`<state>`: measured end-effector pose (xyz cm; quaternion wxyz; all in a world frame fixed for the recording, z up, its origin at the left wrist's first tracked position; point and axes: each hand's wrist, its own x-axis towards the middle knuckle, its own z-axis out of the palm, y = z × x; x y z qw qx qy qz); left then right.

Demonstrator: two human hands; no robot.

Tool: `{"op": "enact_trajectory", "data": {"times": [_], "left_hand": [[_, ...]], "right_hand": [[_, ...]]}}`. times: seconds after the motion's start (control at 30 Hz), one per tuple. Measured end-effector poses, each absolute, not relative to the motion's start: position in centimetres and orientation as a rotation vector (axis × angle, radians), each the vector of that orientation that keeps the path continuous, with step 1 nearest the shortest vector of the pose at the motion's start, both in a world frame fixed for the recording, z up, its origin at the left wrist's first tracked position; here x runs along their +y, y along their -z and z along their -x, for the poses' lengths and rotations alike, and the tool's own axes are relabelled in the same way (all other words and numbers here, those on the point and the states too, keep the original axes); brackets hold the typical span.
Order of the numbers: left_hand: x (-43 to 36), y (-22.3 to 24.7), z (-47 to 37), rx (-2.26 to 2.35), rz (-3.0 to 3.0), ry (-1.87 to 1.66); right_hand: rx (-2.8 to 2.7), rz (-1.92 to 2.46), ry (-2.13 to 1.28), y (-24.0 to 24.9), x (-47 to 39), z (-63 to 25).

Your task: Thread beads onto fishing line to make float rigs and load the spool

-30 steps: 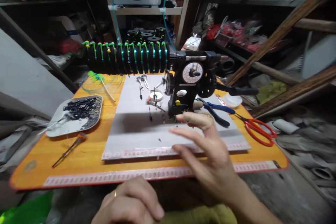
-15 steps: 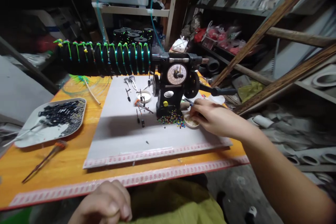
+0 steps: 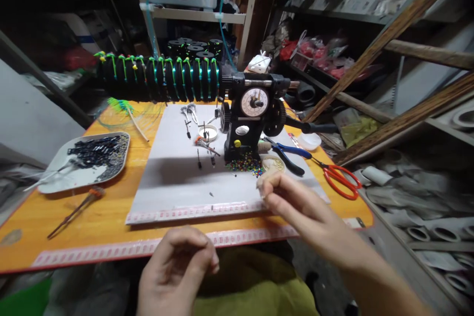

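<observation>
My right hand (image 3: 292, 200) is over the white board (image 3: 177, 185), thumb and fingertips pinched together; whatever lies between them is too small to name. Just beyond it sits a small dish (image 3: 274, 164) of pale beads. My left hand (image 3: 179, 266) is nearer, below the table's front edge, fingers curled and thumb against the fingertips, with its contents hidden. A black hand-cranked winding machine (image 3: 244, 123) stands on the board, a dial on its front. Its long black roll (image 3: 159, 79) carries green and teal cords. Multicoloured beads (image 3: 244, 164) lie loose at its base.
Blue-handled pliers (image 3: 292, 150) and red-handled scissors (image 3: 340, 180) lie on the right. A white tray (image 3: 48, 185) of black pieces stands at the left, with a thin brown brush (image 3: 74, 212) before it. A crank handle (image 3: 322, 127) juts right. Measuring tapes line the front edges.
My right hand has come away from the dish of pale beads, toward me, fingertips pinched. My left hand has risen and moved right. The pliers and scissors have come into sight.
</observation>
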<state>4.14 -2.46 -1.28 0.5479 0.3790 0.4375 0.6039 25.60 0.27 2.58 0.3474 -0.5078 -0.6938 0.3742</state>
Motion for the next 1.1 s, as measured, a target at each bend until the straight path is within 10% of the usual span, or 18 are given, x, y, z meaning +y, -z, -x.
{"op": "enact_trajectory", "data": {"times": [1.1], "left_hand": [[-2.6, 2.0, -3.2, 0.795, -0.678, -1.196]], "right_hand": [[-1.329, 0.995, -1.182, 0.1, -0.9, -18.4]]}}
